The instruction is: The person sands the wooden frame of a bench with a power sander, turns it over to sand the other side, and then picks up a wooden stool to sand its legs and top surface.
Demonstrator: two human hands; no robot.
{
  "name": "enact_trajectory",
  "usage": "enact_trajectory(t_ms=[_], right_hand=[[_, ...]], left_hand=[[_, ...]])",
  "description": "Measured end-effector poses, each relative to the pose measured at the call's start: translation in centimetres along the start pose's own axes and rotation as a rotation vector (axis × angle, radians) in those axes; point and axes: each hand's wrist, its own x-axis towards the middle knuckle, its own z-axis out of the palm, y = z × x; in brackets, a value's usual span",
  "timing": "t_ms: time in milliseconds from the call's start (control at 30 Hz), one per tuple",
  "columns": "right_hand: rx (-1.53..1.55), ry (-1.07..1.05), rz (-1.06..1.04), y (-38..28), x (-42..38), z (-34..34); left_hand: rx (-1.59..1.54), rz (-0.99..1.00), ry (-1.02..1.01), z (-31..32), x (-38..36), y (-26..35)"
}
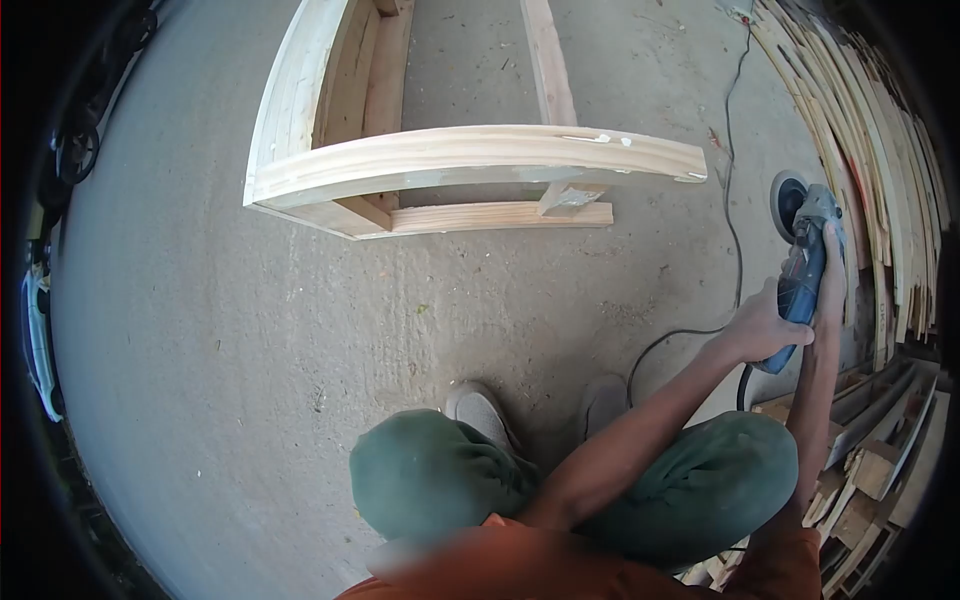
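A blue angle grinder (799,290) with a round disc (788,205) at its head is held out at the right, above the floor. My left hand (758,322) is closed round the rear of its body, with the thumb across it. My right hand (832,262) grips the far side, near the metal head; its fingers are partly hidden by the tool. To the left of the grinder, apart from it, a pale wooden frame (480,150) lies on the floor. White patches mark the right part of its front board.
A dark power cord (733,190) runs along the concrete floor (280,400) between the frame and the grinder. Stacked wooden strips (880,150) line the right side, with more wood pieces (870,480) below them. My knees and shoes are at the bottom.
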Motion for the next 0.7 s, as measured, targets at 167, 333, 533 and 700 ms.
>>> enact_trajectory(t_ms=[167,333,533,700], right_hand=[[-0.129,0.285,-0.452,-7.8,-4.2,1.0],[-0.324,0.226,-0.826,-13.5,-10.7,3.2],[-0.289,-0.271,-0.866,-18.4,-14.6,8.2],[-0.183,-0.991,-0.853,-18.7,-11.4,13.2]], left_hand=[[0.055,0.166,-0.169,1.0,0.5,5.4],[-0.117,0.351,-0.330,0.7,-2.2,11.8],[-0.319,0.610,0.055,1.4,-5.8,14.3],[-0.239,0.717,0.363,2.4,-6.7,9.9]])
